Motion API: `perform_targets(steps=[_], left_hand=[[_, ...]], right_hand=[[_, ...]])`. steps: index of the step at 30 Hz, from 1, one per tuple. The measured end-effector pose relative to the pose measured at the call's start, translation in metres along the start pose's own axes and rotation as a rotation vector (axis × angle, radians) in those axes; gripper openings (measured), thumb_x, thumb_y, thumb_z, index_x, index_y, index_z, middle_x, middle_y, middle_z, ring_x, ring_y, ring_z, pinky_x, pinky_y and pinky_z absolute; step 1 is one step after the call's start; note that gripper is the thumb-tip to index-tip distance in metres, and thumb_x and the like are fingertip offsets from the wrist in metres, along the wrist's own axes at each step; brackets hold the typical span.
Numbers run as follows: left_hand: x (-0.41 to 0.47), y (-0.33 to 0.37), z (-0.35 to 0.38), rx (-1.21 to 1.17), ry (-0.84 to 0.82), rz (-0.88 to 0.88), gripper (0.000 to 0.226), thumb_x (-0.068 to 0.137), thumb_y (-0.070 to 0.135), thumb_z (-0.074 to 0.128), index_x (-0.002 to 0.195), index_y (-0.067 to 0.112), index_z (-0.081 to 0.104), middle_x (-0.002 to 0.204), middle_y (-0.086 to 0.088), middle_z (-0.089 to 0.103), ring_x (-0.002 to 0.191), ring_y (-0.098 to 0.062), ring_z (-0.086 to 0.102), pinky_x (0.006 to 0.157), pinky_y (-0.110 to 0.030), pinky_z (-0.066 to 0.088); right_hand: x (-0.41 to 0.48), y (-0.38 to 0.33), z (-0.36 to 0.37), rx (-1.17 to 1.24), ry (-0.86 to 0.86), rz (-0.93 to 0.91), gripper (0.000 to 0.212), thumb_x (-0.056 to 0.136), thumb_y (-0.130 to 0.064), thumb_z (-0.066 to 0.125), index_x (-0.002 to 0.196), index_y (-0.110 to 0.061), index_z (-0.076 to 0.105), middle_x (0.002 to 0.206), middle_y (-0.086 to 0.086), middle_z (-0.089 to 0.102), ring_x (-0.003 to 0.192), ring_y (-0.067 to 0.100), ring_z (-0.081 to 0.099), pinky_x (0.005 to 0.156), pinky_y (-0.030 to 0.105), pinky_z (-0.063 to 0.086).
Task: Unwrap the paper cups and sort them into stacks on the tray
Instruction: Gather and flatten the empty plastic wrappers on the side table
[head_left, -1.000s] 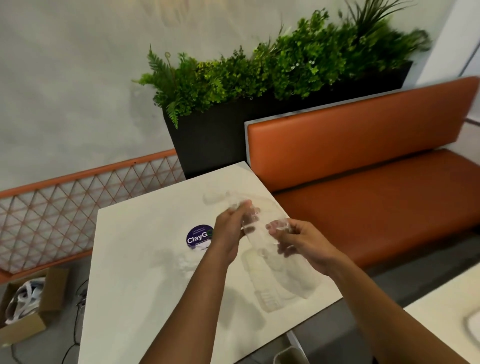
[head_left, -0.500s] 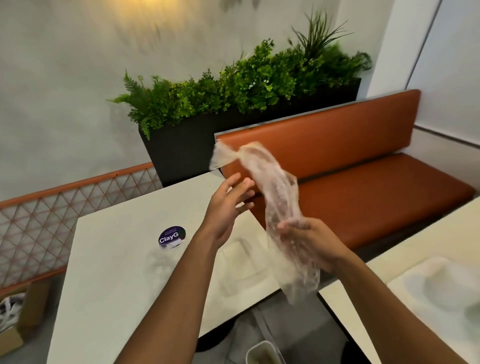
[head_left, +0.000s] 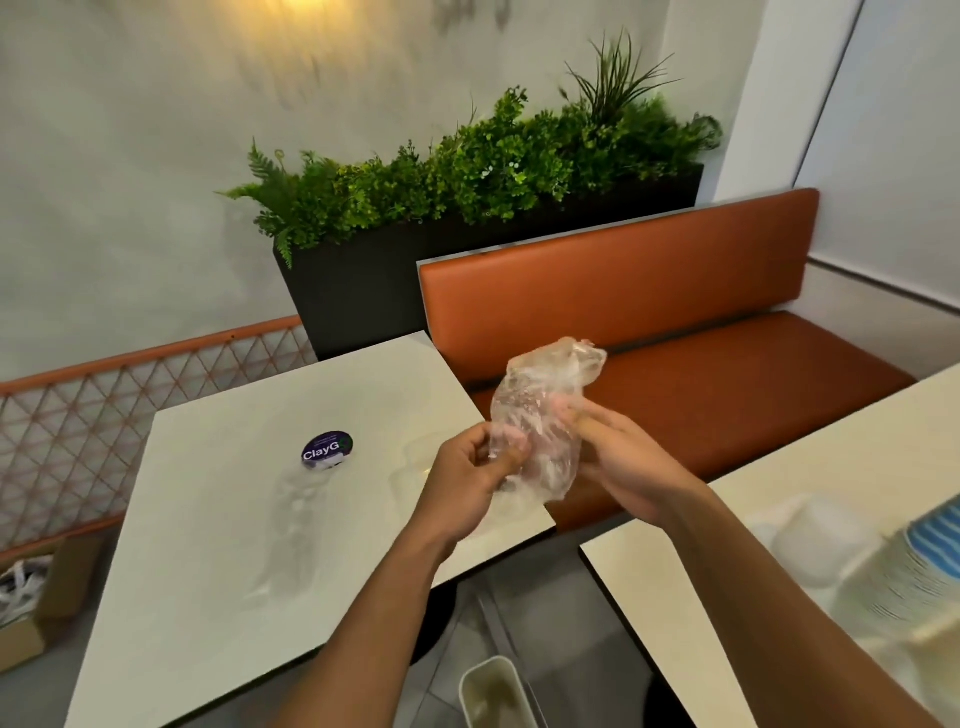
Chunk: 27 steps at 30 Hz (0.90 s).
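A crumpled clear plastic wrapper (head_left: 540, 410) is bunched between both my hands, above the right edge of the left white table (head_left: 218, 519). My left hand (head_left: 470, 478) pinches its lower left part. Along the wrapper's right side, the fingers of my right hand (head_left: 618, 462) curl against it. A stack of paper cups with blue stripes (head_left: 930, 561) lies at the far right on the right table (head_left: 727, 545), partly cut off by the frame edge. Another clear wrapper (head_left: 296, 530) lies flat on the left table.
A round purple sticker (head_left: 327, 449) marks the left table. An orange bench (head_left: 675, 364) and a black planter (head_left: 467, 249) stand behind. A white bin (head_left: 493, 691) sits on the floor between the tables. A cardboard box (head_left: 31, 608) lies at the far left.
The long hanging wrapper has been gathered into a compact bunch. My left hand, open before, now pinches it. The view has swung right, bringing the cup stack into sight.
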<state>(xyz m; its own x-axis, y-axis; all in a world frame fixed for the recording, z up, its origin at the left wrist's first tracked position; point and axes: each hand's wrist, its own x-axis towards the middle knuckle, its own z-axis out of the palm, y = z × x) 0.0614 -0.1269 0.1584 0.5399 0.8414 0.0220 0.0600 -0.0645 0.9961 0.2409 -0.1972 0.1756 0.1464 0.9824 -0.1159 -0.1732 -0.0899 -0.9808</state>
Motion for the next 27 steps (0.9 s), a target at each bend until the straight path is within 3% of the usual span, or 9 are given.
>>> perform_targets(steps=[4,7,10,13,15,18,22,24,27], left_hand=[[-0.001,0.004,-0.004,0.011,0.071,0.021,0.019,0.094,0.032,0.074,0.097,0.014,0.071,0.096,-0.001,0.077,0.091,-0.016,0.072,0.078,-0.03,0.058],[-0.001,0.005,-0.006,0.026,0.101,0.022,0.026,0.094,0.036,0.074,0.088,0.012,0.068,0.079,0.002,0.072,0.075,-0.009,0.067,0.07,-0.024,0.054],[0.0,0.005,-0.008,0.01,0.151,0.031,0.029,0.094,0.039,0.071,0.085,0.011,0.071,0.073,-0.001,0.071,0.068,-0.008,0.065,0.065,-0.023,0.054],[-0.001,0.005,-0.009,-0.047,0.174,0.032,0.03,0.097,0.039,0.066,0.095,0.011,0.075,0.079,-0.005,0.073,0.069,-0.01,0.066,0.063,-0.026,0.056],[-0.002,0.008,-0.012,-0.079,0.183,0.009,0.025,0.101,0.038,0.062,0.105,0.015,0.073,0.083,-0.002,0.075,0.071,-0.013,0.068,0.065,-0.027,0.058],[-0.006,0.009,-0.018,-0.136,0.21,0.007,0.029,0.096,0.045,0.064,0.116,0.023,0.064,0.095,-0.005,0.076,0.079,-0.017,0.072,0.069,-0.029,0.059],[-0.016,0.006,-0.02,-0.02,0.06,0.155,0.047,0.082,0.052,0.081,0.121,0.037,0.059,0.115,0.017,0.065,0.097,-0.013,0.069,0.075,-0.027,0.06],[-0.019,0.005,-0.015,0.102,0.021,0.186,0.043,0.082,0.047,0.083,0.119,0.042,0.061,0.119,0.03,0.06,0.104,-0.005,0.065,0.078,-0.023,0.058],[-0.015,0.004,-0.012,0.17,0.117,0.189,0.02,0.089,0.047,0.076,0.108,0.042,0.068,0.116,0.027,0.067,0.102,-0.005,0.067,0.078,-0.024,0.059]], right_hand=[[-0.013,0.012,0.004,-0.112,-0.072,0.109,0.048,0.082,-0.041,0.077,0.122,-0.014,0.073,0.118,0.01,0.076,0.108,0.03,0.072,0.094,0.04,0.059],[-0.013,0.018,0.005,-0.068,0.041,0.046,0.038,0.083,-0.031,0.078,0.108,-0.003,0.079,0.113,0.023,0.075,0.096,0.026,0.073,0.089,0.039,0.061],[-0.007,0.018,0.006,-0.059,0.143,-0.005,0.022,0.088,-0.023,0.076,0.098,-0.004,0.082,0.107,0.027,0.075,0.09,0.025,0.072,0.081,0.034,0.061],[-0.004,0.018,0.01,-0.057,0.215,-0.044,0.032,0.083,-0.035,0.078,0.088,-0.004,0.08,0.098,0.028,0.074,0.088,0.033,0.071,0.084,0.04,0.06],[-0.002,0.017,0.015,-0.042,0.281,-0.067,0.042,0.082,-0.04,0.077,0.094,0.0,0.077,0.098,0.024,0.076,0.092,0.041,0.073,0.085,0.042,0.061],[-0.001,0.015,0.02,-0.046,0.374,-0.096,0.046,0.082,-0.042,0.076,0.095,0.002,0.076,0.097,0.023,0.076,0.086,0.033,0.074,0.074,0.034,0.064],[0.002,0.016,0.023,-0.123,0.45,-0.175,0.046,0.08,-0.046,0.077,0.089,-0.001,0.075,0.089,0.022,0.075,0.079,0.027,0.071,0.067,0.033,0.061],[0.002,0.016,0.025,-0.152,0.47,-0.205,0.047,0.081,-0.047,0.077,0.087,-0.001,0.074,0.084,0.02,0.073,0.074,0.023,0.068,0.063,0.03,0.06],[-0.002,0.012,0.028,-0.134,0.388,-0.186,0.047,0.088,-0.05,0.071,0.091,-0.003,0.074,0.085,0.018,0.072,0.079,0.021,0.068,0.071,0.032,0.063]])
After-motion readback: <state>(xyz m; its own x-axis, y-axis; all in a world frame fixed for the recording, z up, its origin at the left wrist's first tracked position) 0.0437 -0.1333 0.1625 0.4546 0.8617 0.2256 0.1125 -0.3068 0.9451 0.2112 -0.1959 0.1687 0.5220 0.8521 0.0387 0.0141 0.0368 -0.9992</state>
